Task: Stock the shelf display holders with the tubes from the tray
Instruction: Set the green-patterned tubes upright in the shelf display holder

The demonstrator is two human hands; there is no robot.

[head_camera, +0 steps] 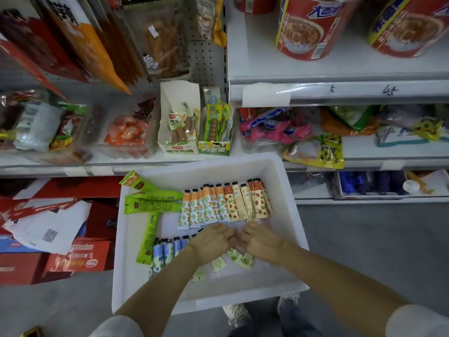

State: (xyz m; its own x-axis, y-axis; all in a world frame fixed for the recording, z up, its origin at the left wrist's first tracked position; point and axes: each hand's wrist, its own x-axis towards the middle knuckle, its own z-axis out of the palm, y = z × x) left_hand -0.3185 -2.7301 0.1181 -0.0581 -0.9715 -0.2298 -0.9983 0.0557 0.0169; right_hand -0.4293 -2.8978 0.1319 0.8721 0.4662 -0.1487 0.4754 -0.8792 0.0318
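Observation:
A white tray [279, 171] sits below the shelf and holds several tubes. A far row of orange and cream tubes [226, 205] lies side by side. Blue tubes [165, 251] and green-patterned tubes [243, 259] form the near row. Long green packs [150, 205] lie at the tray's left. My left hand [211, 239] and my right hand [260, 242] meet over the near row, fingers curled down on the green-patterned tubes, which they partly hide. Two cardboard display holders [179, 147] [213, 148] stand on the shelf just behind the tray.
Snack packets fill the shelf left and right of the holders. Big red noodle tubs [306, 27] stand on the upper right shelf. Red cartons [80, 259] and loose papers [48, 227] lie on the floor at left. My shoes [238, 314] are under the tray's near edge.

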